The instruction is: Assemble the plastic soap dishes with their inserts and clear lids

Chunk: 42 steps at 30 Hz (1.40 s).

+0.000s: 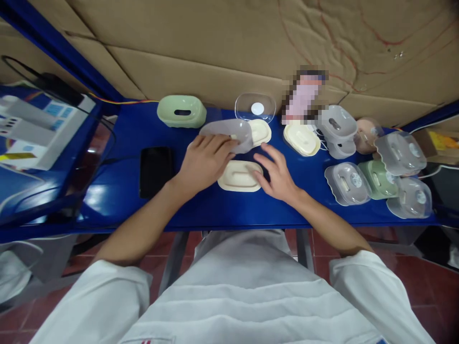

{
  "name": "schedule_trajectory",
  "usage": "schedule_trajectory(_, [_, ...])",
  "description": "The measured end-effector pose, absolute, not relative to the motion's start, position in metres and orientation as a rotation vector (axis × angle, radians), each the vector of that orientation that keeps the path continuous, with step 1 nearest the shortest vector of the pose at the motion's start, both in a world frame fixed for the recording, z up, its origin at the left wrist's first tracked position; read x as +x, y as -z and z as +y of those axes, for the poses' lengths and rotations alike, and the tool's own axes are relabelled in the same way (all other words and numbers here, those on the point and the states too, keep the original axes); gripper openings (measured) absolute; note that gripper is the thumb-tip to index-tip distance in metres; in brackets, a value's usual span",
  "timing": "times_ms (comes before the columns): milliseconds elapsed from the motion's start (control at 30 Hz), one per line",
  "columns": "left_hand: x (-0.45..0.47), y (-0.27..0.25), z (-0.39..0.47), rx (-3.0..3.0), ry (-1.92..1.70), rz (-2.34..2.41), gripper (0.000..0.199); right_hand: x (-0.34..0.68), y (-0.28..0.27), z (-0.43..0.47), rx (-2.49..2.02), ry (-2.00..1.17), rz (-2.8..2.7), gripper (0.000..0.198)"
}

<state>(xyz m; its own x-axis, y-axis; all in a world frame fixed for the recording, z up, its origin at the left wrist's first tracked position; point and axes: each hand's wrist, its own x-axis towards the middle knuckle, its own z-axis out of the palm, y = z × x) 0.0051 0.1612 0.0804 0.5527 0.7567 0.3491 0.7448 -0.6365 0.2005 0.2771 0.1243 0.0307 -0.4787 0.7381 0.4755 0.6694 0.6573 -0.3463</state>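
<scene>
My left hand (209, 160) lies with bent fingers over the near side of a translucent greyish plastic cover (244, 136), gripping it. Its fingertips are partly hidden against the cover. Just below is a cream oval shallow plastic piece (238, 181), flat on the blue table. At that piece's right end my right hand (276, 174) has its fingers spread; the thumb overlaps the rim, and whether it touches cannot be told. Behind the cover, another cream oval piece (261, 131) is partly covered. A clear lid with a round white sticker (257, 109) leans at the back.
A light green oval box (182, 117) stands back left, near a black flat device (156, 173). Cream oval pieces (302, 138) and a grey box (337, 123) are back right. Several clear-lidded boxes (347, 184) crowd the right side. A cardboard wall (215, 62) borders the blue table (201, 210).
</scene>
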Motion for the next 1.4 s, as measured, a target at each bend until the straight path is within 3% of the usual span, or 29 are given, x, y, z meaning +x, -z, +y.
schedule_trajectory(267, [0.017, -0.069, 0.141, 2.920, -0.244, 0.700, 0.026, 0.286, -0.041, 0.130, -0.981, -0.071, -2.538, 0.047])
schedule_trajectory(433, [0.010, -0.070, 0.151, 2.773, -0.192, 0.716, 0.032, 0.282, -0.041, 0.128, -0.930, -0.065, -2.659, 0.059])
schedule_trajectory(600, [0.007, -0.069, 0.154, 2.805, -0.179, 0.734, 0.028, 0.285, -0.042, 0.127, -0.893, -0.073, -2.708, 0.050])
schedule_trajectory(833, [0.009, -0.065, 0.154, 2.875, -0.244, 0.740, 0.023, 0.286, -0.038, 0.131, -0.881, -0.082, -2.685, 0.057])
schedule_trajectory(1167, [0.012, -0.059, 0.159, 2.902, -0.374, 0.680, 0.019, 0.280, -0.039, 0.128, -0.856, -0.067, -2.694, 0.039])
schedule_trajectory(1267, [0.000, -0.067, 0.172, 2.829, -0.527, 0.840, 0.025, 0.280, -0.040, 0.128, -0.876, -0.094, -2.674, 0.041])
schedule_trajectory(1400, [-0.025, -0.072, 0.197, 2.685, -0.683, 1.454, 0.040, 0.283, -0.039, 0.129, -0.880, -0.140, -2.638, 0.036])
